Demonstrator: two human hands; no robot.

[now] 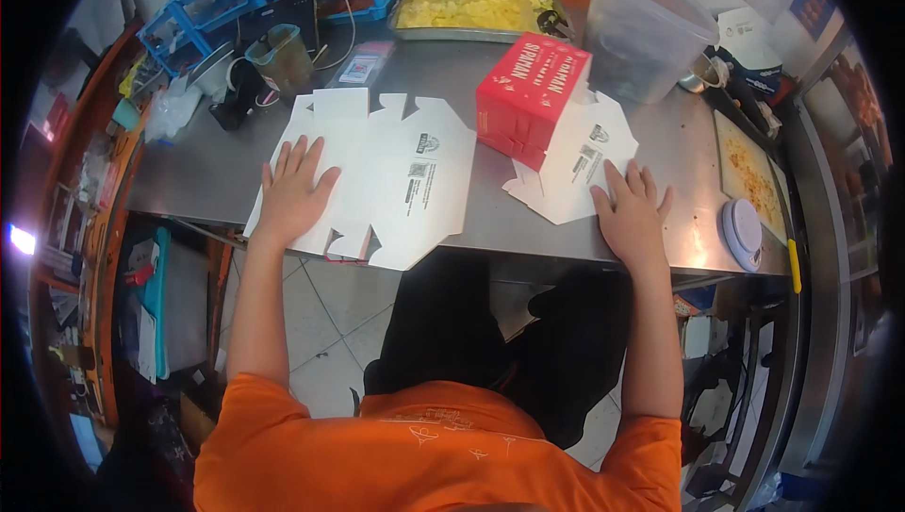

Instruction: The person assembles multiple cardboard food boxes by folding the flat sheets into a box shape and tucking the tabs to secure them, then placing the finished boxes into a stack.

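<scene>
A flat, unfolded white box blank [396,173] with tabs and slots lies on the table's left side. On its left part rests my left hand [298,193], palm down with fingers spread. To the right stands a folded red carton [534,88], its white flap [577,168] spread out over the table toward me. My right hand [633,212] lies flat at the outer corner of that flap, fingers apart, with its fingertips at or over the edge. Neither hand grips anything.
Behind the carton are a metal tray of yellow pieces [471,36] and a clear plastic tub [646,41]. A cutting board [740,158], a yellow-handled knife [794,265] and a round scale [742,235] sit at the right. Blue racks [212,12] and a jug [281,55] stand back left.
</scene>
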